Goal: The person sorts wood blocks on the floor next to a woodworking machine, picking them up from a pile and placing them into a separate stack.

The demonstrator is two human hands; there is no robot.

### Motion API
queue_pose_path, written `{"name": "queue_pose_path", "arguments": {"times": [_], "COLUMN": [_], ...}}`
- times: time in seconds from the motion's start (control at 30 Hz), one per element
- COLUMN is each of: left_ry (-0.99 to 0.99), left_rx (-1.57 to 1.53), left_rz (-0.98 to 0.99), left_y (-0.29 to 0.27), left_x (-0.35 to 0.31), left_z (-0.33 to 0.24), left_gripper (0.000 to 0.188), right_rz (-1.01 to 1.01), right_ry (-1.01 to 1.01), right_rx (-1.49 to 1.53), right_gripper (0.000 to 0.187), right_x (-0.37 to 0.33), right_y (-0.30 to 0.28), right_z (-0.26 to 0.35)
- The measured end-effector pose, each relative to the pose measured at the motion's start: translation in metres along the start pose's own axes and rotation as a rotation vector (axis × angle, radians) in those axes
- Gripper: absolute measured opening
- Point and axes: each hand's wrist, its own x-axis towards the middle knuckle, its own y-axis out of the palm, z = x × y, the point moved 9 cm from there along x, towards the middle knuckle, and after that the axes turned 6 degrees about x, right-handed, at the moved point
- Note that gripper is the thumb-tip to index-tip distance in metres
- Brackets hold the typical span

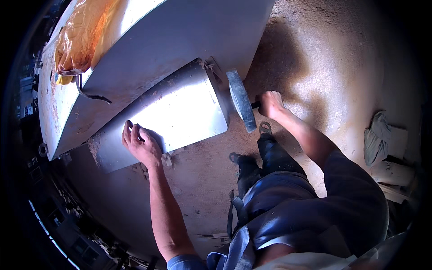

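A bright, shiny metal sheet (198,112) with a rounded corner slopes out from beneath a large grey metal body (148,58). My left hand (143,144) is over the left part of this sheet, its fingers loosely bent and spread apart, with nothing visible in them. Whether the fingertips press on the metal, I cannot tell. Off the sheet's right end, my right hand (271,104) is closed round the short dark handle of a tool with a long, blue-grey block-like head (242,101). That head stands nearly upright in view, apart from the sheet; its exact kind is unclear.
Wood scraps (167,159) lie under the sheet's near edge, with more wood at its far corner. An orange-brown plastic bag (83,38) rests atop the metal body, a dark cord (94,95) hanging below. Cloth (378,137) and boards are at the right. Brown debris covers the floor.
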Motion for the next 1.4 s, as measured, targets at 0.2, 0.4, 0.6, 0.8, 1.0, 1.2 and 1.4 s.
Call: {"name": "queue_pose_path", "arguments": {"times": [0.2, 0.4, 0.6, 0.8, 1.0, 1.2, 1.4], "left_ry": [-0.001, -0.023, -0.001, 0.015, 0.037, 0.013, -0.032], "left_rx": [0.045, -0.009, 0.045, -0.015, 0.058, 0.012, -0.007], "left_rz": [-0.008, 0.047, 0.026, -0.004, 0.01, 0.018, 0.015], "left_y": [-0.006, 0.0, -0.002, -0.001, -0.003, 0.0, -0.007], "left_x": [-0.008, -0.001, -0.001, 0.002, -0.007, -0.001, -0.006], "left_z": [0.006, -0.009, -0.003, 0.001, 0.004, -0.009, 0.007], "left_gripper": [0.028, 0.033, 0.035, 0.035, 0.036, 0.029, 0.029], "right_rz": [-0.459, -0.132, -0.017, 0.061, -0.437, -0.085, -0.411], "right_ry": [-0.323, -0.393, -0.243, -0.077, -0.45, -0.195, -0.414], "right_rx": [0.089, -0.17, -0.162, -0.002, -0.149, -0.084, -0.158], "right_gripper": [0.014, 0.01, 0.012, 0.013, 0.018, 0.014, 0.016], "right_x": [-0.024, 0.003, 0.056, 0.064, 0.014, -0.019, 0.026], "right_y": [-0.114, -0.015, -0.024, -0.005, -0.125, 0.008, -0.12], "right_z": [0.084, 0.017, 0.033, 0.027, 0.122, 0.038, 0.12]}}
